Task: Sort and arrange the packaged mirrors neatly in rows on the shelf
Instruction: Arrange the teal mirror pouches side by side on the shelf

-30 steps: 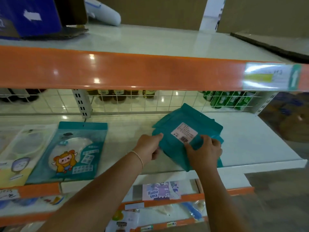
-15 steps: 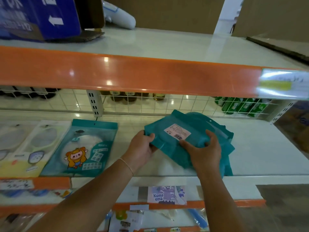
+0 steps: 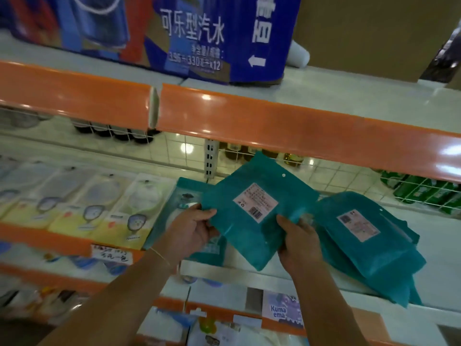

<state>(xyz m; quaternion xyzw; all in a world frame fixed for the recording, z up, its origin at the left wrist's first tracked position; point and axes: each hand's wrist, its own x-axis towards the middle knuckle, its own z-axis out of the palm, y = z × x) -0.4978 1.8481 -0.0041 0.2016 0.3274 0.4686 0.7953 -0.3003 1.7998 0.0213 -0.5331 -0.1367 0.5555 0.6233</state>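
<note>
A teal mirror packet (image 3: 252,221), back side up with a white barcode label, is lifted above the white shelf (image 3: 436,248). My left hand (image 3: 192,228) grips its left edge and my right hand (image 3: 299,240) grips its lower right edge. To the right lies a loose stack of teal packets (image 3: 369,248), backs up. Under the held packet, a teal packet lying face up (image 3: 184,193) is partly hidden. Left of it runs a row of pale yellow and white mirror packets (image 3: 99,208), face up.
An orange shelf rail (image 3: 274,116) hangs just above the held packet. A blue drinks carton (image 3: 199,33) stands on the upper shelf. A wire grid (image 3: 324,168) backs the shelf, with bottles behind it. Lower shelves hold more packaged goods (image 3: 282,313).
Both hands have lifted the top teal packet off the stack and carried it left, over the face-up teal packet. The view has swung left, showing the pale row.
</note>
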